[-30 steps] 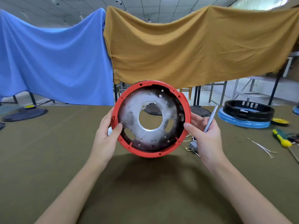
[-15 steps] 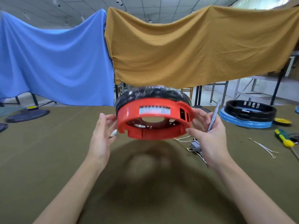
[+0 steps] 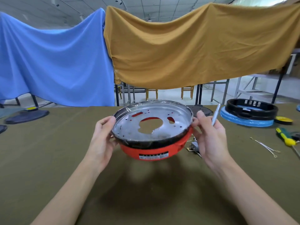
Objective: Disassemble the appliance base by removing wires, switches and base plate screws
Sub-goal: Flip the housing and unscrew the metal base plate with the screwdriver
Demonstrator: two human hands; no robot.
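Note:
I hold a round appliance base (image 3: pixel 154 151) above the table, tilted toward me. Its shell is red, with a black upper band and a silver metal plate (image 3: pixel 162 114) inside that has a large centre hole. My left hand (image 3: pixel 103 140) grips the base's left rim, thumb on top. My right hand (image 3: pixel 209 137) holds the right rim with thumb and fingers, and a thin silver tool (image 3: pixel 215 114) sticks up from between its fingers. A small grey switch with wires (image 3: pixel 194 146) lies on the table just behind my right hand.
The table has an olive cloth (image 3: pixel 48 159). At the right stand a black ring on a blue base (image 3: pixel 250 116), a yellow-green screwdriver (image 3: pixel 284 137) and loose white wires (image 3: pixel 264 146). A dark round plate (image 3: pixel 26 115) lies far left. Blue and mustard cloths hang behind.
The base was upright with its open underside facing me; both hands have turned it over, so its silver plate now faces up and toward me.

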